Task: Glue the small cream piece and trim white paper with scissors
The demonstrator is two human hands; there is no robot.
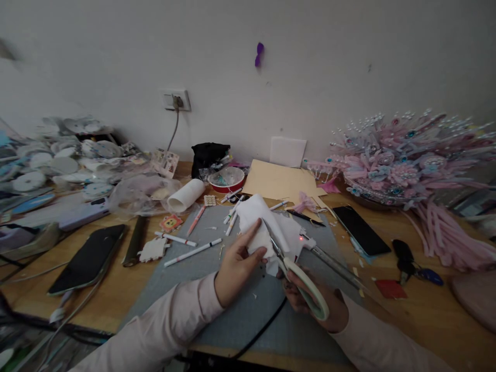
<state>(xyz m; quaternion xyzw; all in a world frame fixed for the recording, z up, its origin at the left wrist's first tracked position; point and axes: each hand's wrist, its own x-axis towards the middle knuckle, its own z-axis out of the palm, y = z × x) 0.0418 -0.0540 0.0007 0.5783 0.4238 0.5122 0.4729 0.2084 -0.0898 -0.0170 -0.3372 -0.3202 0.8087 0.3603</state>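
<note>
My left hand (pixel 238 266) pinches white paper (pixel 276 223), likely light, floppy and easily creased, best held by the edge nearest it, while my right hand (pixel 320 302) grips scissors (pixel 289 265).

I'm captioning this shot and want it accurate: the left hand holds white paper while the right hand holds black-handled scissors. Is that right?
Not quite: the head view shows pale-handled scissors, not black-handled ones. The right hand does hold them, and the left hand holds white paper.
</note>
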